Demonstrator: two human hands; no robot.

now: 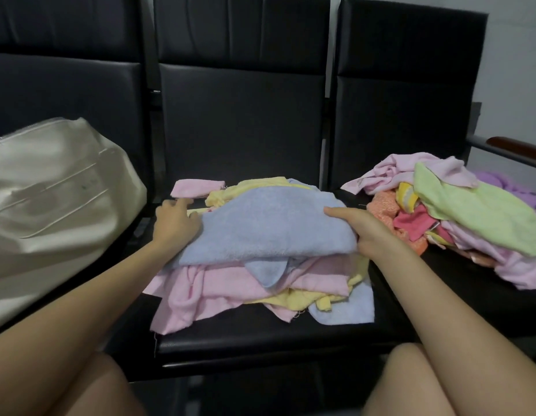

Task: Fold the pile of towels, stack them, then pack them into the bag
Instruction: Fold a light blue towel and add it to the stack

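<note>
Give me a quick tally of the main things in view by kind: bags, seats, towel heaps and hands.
Bags: 1, the cream bag
Seats: 3, left seat, middle seat, right seat
Towel heaps: 2, middle heap, right heap
Hands: 2, left hand, right hand
Total: 8

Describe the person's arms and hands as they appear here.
Both forearms are bare, with no sleeves in view. The left hand and right hand wear no gloves, and no rings, watch or bracelets show. Fingernails look short and unpainted, though the picture is too soft to be sure.

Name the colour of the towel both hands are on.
Light blue towel, head view.
</note>
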